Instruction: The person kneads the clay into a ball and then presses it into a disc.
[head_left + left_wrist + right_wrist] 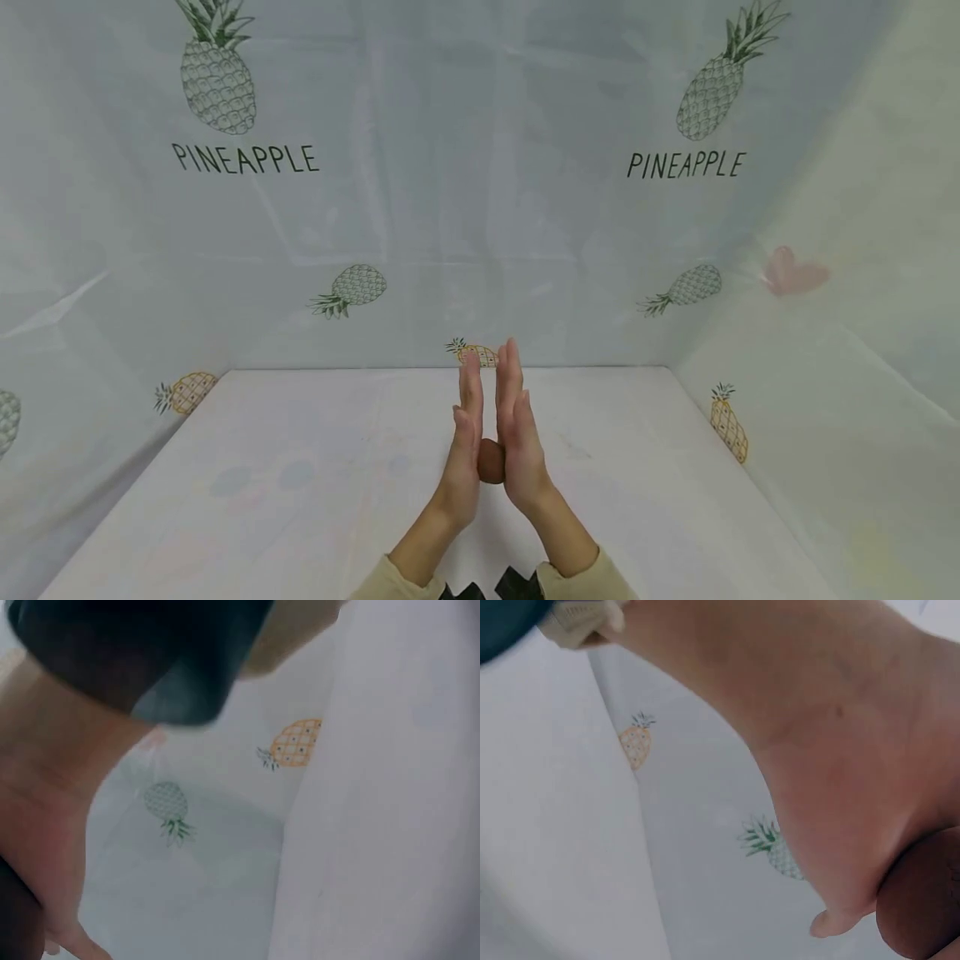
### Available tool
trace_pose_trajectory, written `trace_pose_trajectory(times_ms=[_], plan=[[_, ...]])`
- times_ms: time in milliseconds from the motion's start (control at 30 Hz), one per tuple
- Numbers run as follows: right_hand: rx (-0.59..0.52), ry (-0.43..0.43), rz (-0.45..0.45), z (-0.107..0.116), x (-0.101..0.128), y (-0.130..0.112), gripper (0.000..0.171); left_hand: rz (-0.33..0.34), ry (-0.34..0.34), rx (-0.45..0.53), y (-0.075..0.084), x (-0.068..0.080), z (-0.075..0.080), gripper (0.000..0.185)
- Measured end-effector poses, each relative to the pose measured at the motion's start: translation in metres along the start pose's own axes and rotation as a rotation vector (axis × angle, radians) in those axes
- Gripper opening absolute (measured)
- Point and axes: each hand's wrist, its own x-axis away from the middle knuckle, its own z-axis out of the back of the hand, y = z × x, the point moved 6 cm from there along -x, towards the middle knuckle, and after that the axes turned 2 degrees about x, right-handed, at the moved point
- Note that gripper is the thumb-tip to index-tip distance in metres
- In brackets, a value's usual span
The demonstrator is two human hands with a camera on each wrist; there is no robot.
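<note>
While palms are pressed together above tabletop, brown ball is sandwiched between left hand and right hand — fingers kept straight, upright, no curled grip. Pineapple-print cloth is hung behind.
</note>
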Motion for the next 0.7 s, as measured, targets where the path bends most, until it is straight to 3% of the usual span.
trace_pose_trajectory(times_ms=[200,400,567,700], plan=[[-0.008,0.057,-0.09,0.008,-0.003,0.01,0.06,-0.079,-0.032,-0.024,0.01,0.003,-0.008,0.062],[-0.017,-0.011,-0.151,-0.006,-0.002,0.021,0.059,-0.126,-0.002,-0.044,0.018,0.002,0.002,0.067],[-0.029,-0.082,-0.159,-0.021,0.001,0.022,0.061,-0.128,0.04,-0.05,0.021,-0.003,0.016,0.069],[-0.034,-0.097,-0.129,-0.026,0.004,0.014,0.063,-0.088,0.056,-0.034,0.014,-0.008,0.024,0.069]])
